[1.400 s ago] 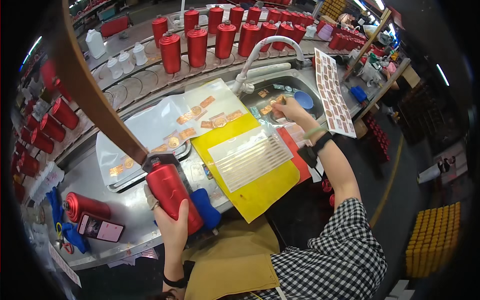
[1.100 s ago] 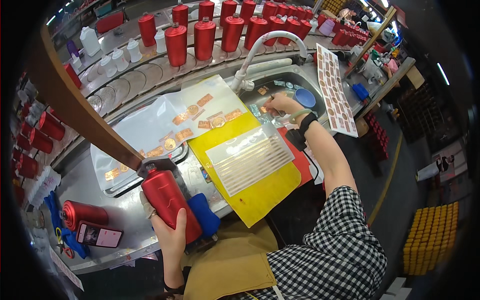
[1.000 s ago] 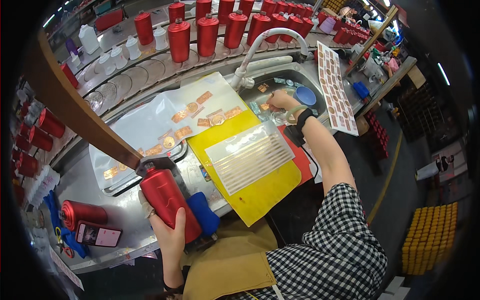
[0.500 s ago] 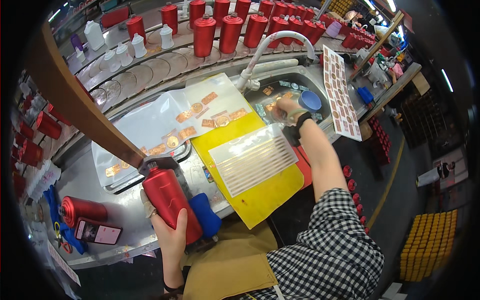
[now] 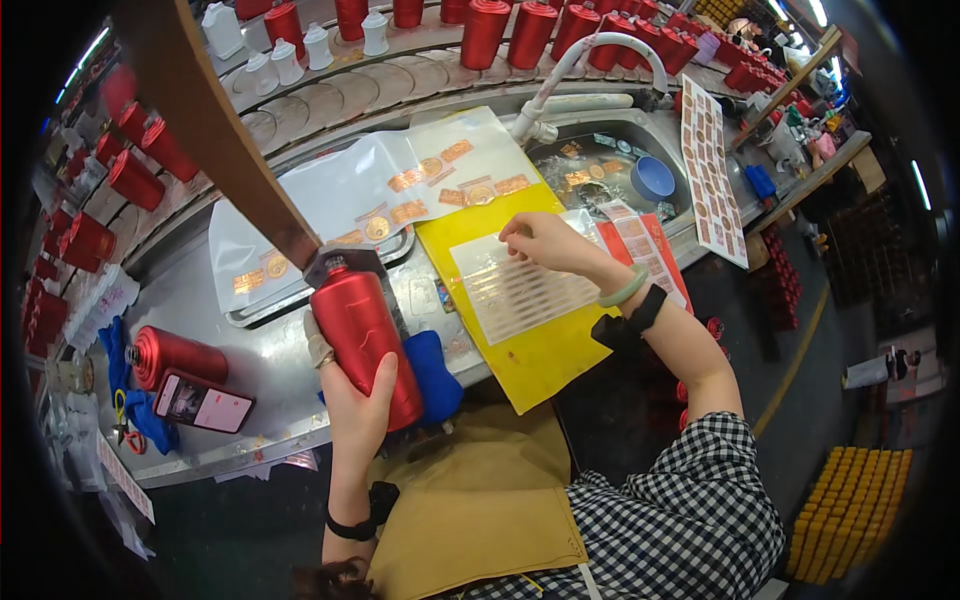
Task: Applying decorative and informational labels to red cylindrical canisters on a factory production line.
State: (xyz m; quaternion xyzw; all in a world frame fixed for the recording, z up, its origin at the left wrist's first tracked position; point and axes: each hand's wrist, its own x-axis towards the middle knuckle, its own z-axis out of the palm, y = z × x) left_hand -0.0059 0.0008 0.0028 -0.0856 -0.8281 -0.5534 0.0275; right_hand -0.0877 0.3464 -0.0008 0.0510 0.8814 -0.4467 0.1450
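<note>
My left hand point(image 5: 352, 405) is wrapped round a shiny red bottle point(image 5: 362, 325), tilted, its neck at the dark bracket point(image 5: 335, 262) on the end of a brown beam point(image 5: 205, 120). My right hand point(image 5: 550, 243) is above a pale sheet with gold stripes point(image 5: 520, 300), fingers bent and pressed together. What they hold, if anything, is too small to make out. The striped sheet lies on a yellow mat point(image 5: 535, 365). Left of it, gold-orange stickers point(image 5: 408, 212) lie in groups on a translucent sheet point(image 5: 320, 200). A blue cloth point(image 5: 432, 378) touches the bottle's right side.
Beyond the mat, a sink point(image 5: 690, 205) holds water, loose stickers and a blue cup point(image 5: 653, 180), under a white tap point(image 5: 600, 42). A sticker sheet point(image 5: 715, 170) stands to its right. At left lie another red bottle point(image 5: 180, 357), a phone point(image 5: 203, 402) and scissors point(image 5: 128, 425).
My right hand has come out of the sink, back and left over the striped sheet. My left hand still grips the red bottle. The view has shifted, showing a sticker strip on the red mat.
</note>
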